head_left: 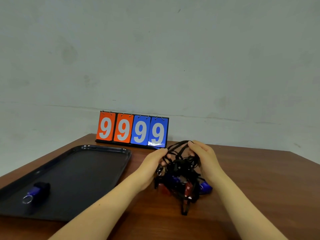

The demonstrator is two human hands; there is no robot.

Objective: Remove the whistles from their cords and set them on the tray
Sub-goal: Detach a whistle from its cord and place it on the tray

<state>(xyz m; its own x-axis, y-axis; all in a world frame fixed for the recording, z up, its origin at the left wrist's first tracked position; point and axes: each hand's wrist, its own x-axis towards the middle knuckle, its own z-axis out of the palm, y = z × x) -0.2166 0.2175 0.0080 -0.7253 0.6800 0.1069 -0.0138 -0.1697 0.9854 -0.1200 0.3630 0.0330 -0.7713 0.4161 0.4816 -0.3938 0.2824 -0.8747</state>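
Both hands are in the tangle of black cords (181, 163), right of centre on the brown counter (251, 179). My left hand (152, 163) has its fingers curled round strands on the tangle's left side; my right hand (204, 156) grips a loop lifted at the top, fingers curled over it. Whistles hang low in the bundle, touching the counter: a blue whistle (206, 187) at right, a red whistle (188, 188) in the middle; others too hidden to count. One blue whistle with key ring (35, 191) lies on the black tray's (97, 170) near left part. A flip scoreboard (132, 129) showing 9999 stands at the far edge.
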